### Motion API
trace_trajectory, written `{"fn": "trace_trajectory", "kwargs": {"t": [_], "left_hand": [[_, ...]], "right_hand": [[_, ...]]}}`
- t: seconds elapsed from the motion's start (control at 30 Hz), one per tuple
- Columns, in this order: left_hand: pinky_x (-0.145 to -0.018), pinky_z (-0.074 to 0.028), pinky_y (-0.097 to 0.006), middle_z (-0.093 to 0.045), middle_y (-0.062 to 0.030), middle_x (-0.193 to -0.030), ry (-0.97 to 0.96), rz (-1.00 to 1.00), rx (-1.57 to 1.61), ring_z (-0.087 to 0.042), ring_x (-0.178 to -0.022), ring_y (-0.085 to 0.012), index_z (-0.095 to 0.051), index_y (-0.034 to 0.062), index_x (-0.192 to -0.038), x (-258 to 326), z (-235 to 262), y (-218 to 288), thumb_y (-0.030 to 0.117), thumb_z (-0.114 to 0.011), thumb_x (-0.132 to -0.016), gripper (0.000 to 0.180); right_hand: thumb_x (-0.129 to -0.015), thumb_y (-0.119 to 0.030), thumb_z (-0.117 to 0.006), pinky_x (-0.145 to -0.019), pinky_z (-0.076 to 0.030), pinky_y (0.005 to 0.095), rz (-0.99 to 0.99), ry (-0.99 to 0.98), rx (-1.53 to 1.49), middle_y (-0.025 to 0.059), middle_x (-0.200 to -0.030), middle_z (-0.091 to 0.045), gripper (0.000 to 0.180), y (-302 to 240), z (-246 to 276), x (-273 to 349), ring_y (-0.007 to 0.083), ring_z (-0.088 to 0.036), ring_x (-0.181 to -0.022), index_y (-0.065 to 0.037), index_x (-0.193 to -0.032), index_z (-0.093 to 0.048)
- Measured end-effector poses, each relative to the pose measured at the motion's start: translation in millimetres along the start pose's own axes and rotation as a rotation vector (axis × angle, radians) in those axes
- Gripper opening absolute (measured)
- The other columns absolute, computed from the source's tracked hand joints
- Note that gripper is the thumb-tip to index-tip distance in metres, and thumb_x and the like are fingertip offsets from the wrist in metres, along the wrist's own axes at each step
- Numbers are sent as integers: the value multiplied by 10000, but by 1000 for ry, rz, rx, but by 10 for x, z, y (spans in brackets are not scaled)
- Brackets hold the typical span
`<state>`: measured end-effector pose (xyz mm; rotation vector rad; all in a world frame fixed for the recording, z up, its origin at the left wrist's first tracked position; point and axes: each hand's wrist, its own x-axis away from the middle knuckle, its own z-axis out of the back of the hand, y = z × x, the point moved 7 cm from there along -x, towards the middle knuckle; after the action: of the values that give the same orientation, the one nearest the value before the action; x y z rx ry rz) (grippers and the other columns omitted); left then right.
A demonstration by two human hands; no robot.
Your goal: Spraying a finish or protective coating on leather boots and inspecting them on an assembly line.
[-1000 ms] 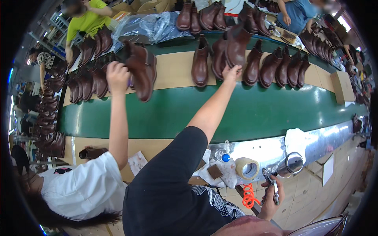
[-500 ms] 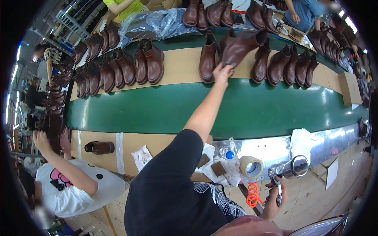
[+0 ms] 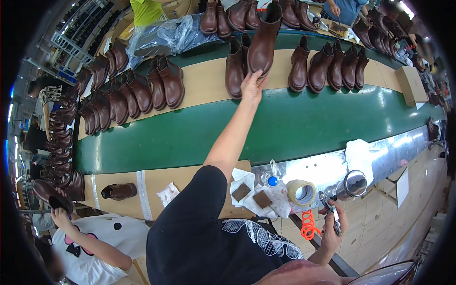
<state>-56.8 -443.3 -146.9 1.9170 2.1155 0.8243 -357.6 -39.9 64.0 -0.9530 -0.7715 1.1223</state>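
At the far side of the green bench, my left hand (image 3: 252,86) is closed on the toe of a brown ankle boot (image 3: 262,50). Its shaft points away from me, and it partly covers a boot behind it. Just to its left stands another brown boot (image 3: 234,69). Close to my body at the lower right, my right hand (image 3: 332,230) grips a spray gun (image 3: 333,216) with a shiny metal cup (image 3: 355,183). An orange coiled hose (image 3: 308,225) hangs beside the gun.
Boot rows stand on the cardboard strip (image 3: 202,78) to the left and right. Tape (image 3: 301,193), brown pads (image 3: 241,192), a blue-capped bottle (image 3: 272,181) and a white cloth (image 3: 358,154) lie nearer. A co-worker at left holds a boot (image 3: 57,197). A lone boot (image 3: 118,191) lies front left.
The boot in my left hand has swung from a rightward slant to nearly straight and shifted left in view. The co-worker at left now holds a boot. My right hand keeps the spray gun.
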Motion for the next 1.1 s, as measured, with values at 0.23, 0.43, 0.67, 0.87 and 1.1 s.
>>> {"fn": "trace_trajectory", "kwargs": {"t": [0.23,0.43,0.67,0.87,1.1], "left_hand": [[-645,-603,-325,-681,-63,-962,435,250,-26,-712,-747,-258,-595,78,-1116,-498,299,-1159,134,-819,-805,387],[-664,-587,-383,-684,-128,-1056,439,292,-276,-702,-769,-283,-587,17,-1165,-409,746,-1315,258,-858,-787,524],[-759,-580,-416,-646,-234,-1195,535,166,-447,-691,-937,-339,-539,-54,-1257,-203,1114,-678,493,-808,-794,765],[-848,-549,-463,-591,-165,-1173,681,272,-243,-626,-926,-312,-547,24,-1273,-263,988,-579,549,-830,-736,803],[-949,-537,-486,-561,-82,-1237,518,509,-353,-555,-997,-290,-567,92,-1267,-621,888,-601,449,-845,-742,692]], "right_hand": [[-951,-118,-538,-503,-326,176,7,-14,31,51,-865,-689,296,-6,-38,31,10,-412,-572,-27,-1219,-626],[-952,-155,-559,-512,-333,177,-32,16,26,52,-862,-693,301,36,-24,31,12,-413,-570,-34,-1218,-632],[-950,-148,-572,-516,-316,175,-26,-2,-23,51,-859,-690,298,79,-29,-39,12,-412,-570,-12,-1208,-632],[-956,-159,-579,-527,-321,181,-33,-30,-22,47,-870,-685,297,-5,-105,-117,14,-414,-578,-10,-1207,-629],[-954,-147,-575,-532,-330,192,-58,-20,-16,47,-877,-681,296,93,-119,-113,26,-424,-585,-7,-1209,-626]]}}
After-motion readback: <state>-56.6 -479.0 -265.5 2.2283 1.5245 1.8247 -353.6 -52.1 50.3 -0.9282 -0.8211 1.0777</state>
